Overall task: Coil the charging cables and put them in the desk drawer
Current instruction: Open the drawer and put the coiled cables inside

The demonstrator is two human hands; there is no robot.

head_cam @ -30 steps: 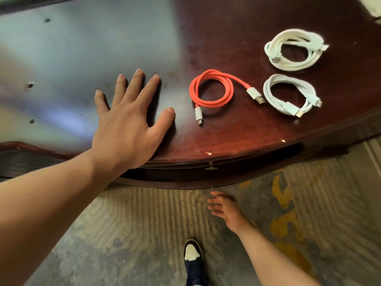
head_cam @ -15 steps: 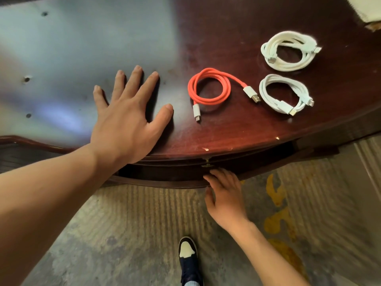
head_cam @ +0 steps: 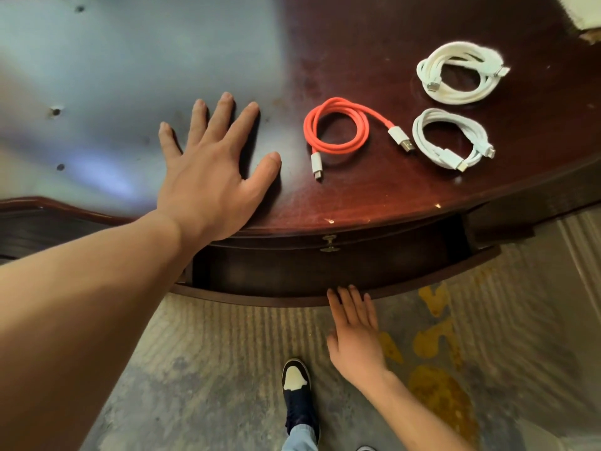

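I see the left hand (head_cam: 208, 177) flat on the desk top (head_cam: 357, 37), fingers spread, holding nothing. Right hand (head_cam: 354, 333) has straight fingers touching the front edge of the drawer (head_cam: 325, 271), which is pulled out under the desk top; I can't see anything inside its dark interior. Orange cable (head_cam: 336, 130) lies coiled just right of the left hand. Two coiled white cables further right: the near white cable (head_cam: 452, 138) and the far white cable (head_cam: 461, 73). Shoe (head_cam: 296, 385) on the floor below the drawer.
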